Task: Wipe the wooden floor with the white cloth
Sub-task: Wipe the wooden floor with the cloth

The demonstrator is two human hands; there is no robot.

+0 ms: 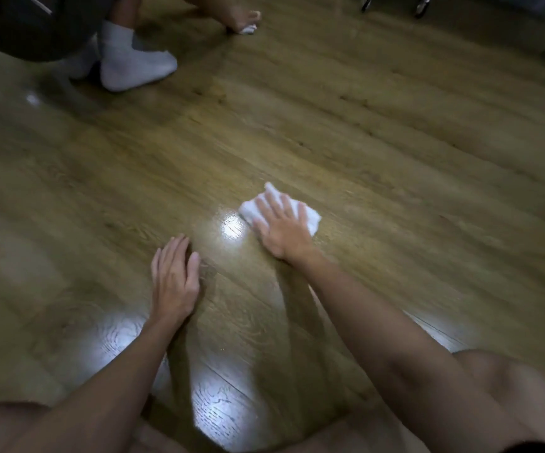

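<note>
R hand [281,228] flat w/ fingers spread, pressing cloth [310,215] on floor [395,142]; L hand [174,279] flat on floor, holding nothing

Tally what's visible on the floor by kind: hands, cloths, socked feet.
Hands: 3 (left hand flat on the floor, right hand pressing the cloth, another person's hand on a second cloth)
Cloths: 2
Socked feet: 2 (nearer sock, one partly hidden behind it)
Total: 7
</note>
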